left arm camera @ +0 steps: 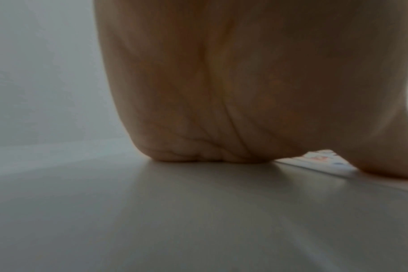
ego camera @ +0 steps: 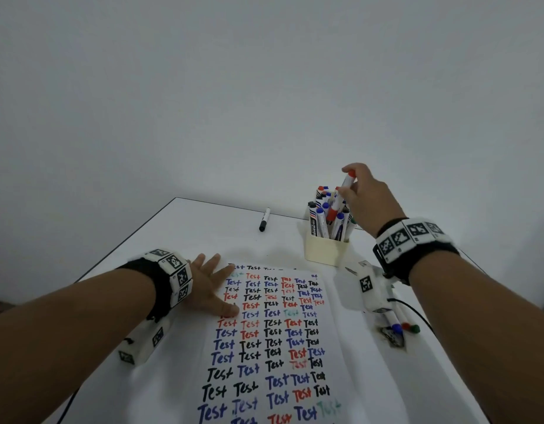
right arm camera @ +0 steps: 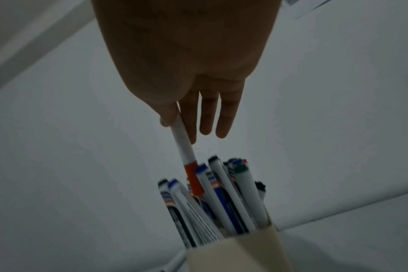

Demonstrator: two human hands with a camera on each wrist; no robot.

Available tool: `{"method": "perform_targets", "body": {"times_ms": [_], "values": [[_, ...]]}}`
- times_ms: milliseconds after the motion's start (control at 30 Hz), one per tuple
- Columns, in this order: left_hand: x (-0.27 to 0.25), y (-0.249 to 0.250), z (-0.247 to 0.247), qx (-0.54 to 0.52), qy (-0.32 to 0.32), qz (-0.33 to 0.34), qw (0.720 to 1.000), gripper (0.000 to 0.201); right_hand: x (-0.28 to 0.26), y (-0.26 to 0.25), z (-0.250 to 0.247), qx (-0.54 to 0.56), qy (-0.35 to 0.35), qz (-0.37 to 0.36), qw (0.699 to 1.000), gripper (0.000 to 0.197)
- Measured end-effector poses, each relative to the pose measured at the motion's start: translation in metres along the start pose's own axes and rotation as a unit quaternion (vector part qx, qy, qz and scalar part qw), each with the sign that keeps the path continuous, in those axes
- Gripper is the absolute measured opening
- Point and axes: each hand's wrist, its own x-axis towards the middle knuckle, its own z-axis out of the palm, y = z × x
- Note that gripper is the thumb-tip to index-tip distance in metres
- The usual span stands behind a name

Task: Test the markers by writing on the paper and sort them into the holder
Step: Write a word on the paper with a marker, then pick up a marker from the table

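The cream square plastic holder [ego camera: 324,250] stands directly below the right hand [ego camera: 367,197]; the white written-on paper [ego camera: 273,347] lies under the left hand [ego camera: 209,286].

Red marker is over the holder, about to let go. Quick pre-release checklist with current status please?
1. Right hand pinches the red marker: ok.
2. Marker's red cap end points down among the markers in the holder: ok.
3. Room in the holder for one more: cannot tell, it looks crowded.
4. Left hand flat on the paper, holding it: ok.
5. Markers left to sort: not ok, a black marker lies beyond the paper and a few more lie near the right wrist.
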Motion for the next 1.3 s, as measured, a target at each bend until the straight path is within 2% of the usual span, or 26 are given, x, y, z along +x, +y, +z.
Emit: {"method": "perform_targets", "body": {"times_ms": [100,200,333,433,500,567,600,667,733,800,867,900,967,1033,1100,1167,1233,1300], "values": [[-0.001,-0.001,0.0,-0.005,-0.005,0.004,1.0,0.125,0.01,0.011,0.023,-0.058,-0.056,0.011,0.997,0.026],[-0.001,-0.001,0.0,-0.007,-0.005,0.008,1.0,0.127,0.014,0.024,0.039,-0.12,-0.077,0.024,0.989,0.034],[-0.003,-0.001,-0.002,-0.005,-0.006,0.01,1.0,0.122,0.006,0.033,0.044,-0.187,-0.041,0.038,0.981,0.042],[-0.004,0.0,-0.002,-0.004,-0.007,0.01,1.0,0.118,0.0,0.032,0.04,-0.205,-0.062,0.049,0.976,0.04],[-0.004,-0.001,-0.002,-0.003,-0.007,0.008,1.0,0.117,-0.001,0.031,0.035,-0.264,-0.102,0.028,0.959,0.047],[-0.003,0.0,-0.001,-0.001,-0.006,0.008,1.0,0.117,-0.004,0.029,0.03,-0.311,-0.14,-0.001,0.94,0.068],[-0.003,0.0,-0.001,0.001,-0.005,0.009,1.0,0.117,-0.006,0.028,0.028,-0.302,-0.138,-0.007,0.943,0.076],[-0.003,0.001,-0.001,0.0,-0.004,0.01,1.0,0.116,-0.014,0.027,0.027,-0.264,-0.101,-0.023,0.959,0.077],[-0.004,0.001,-0.002,0.0,-0.001,0.011,1.0,0.117,-0.027,0.024,0.026,-0.247,-0.059,-0.065,0.965,0.077],[-0.004,0.001,-0.003,0.001,0.0,0.012,1.0,0.117,-0.043,0.019,0.025,-0.237,-0.056,-0.12,0.962,0.081],[-0.005,0.001,-0.005,0.0,-0.002,0.01,1.0,0.119,-0.062,0.01,0.023,-0.223,-0.131,-0.147,0.955,0.089],[-0.005,0.001,-0.005,0.001,-0.003,0.009,1.0,0.12,-0.074,0.006,0.022,-0.214,-0.201,-0.14,0.946,0.091],[-0.002,0.001,-0.004,0.002,0.003,0.003,1.0,0.12,-0.096,0.0,0.021,-0.203,-0.359,-0.1,0.905,0.095],[0.001,0.001,0.0,0.002,0.014,0.0,1.0,0.117,-0.116,0.003,0.025,-0.2,-0.458,-0.054,0.865,0.104],[0.003,0.001,0.003,-0.014,0.033,0.005,0.999,0.11,-0.131,0.013,0.033,-0.218,-0.502,-0.025,0.836,0.11],[0.007,0.002,0.0,-0.031,0.08,0.012,0.996,0.104,-0.139,0.022,0.04,-0.244,-0.538,-0.018,0.807,0.113],[0.014,0.0,-0.008,-0.055,0.14,0.015,0.988,0.111,-0.14,0.026,0.041,-0.262,-0.56,-0.021,0.786,0.117],[0.022,-0.006,-0.017,-0.087,0.189,0.021,0.978,0.118,-0.138,0.025,0.041,-0.266,-0.569,-0.02,0.778,0.118]]}}
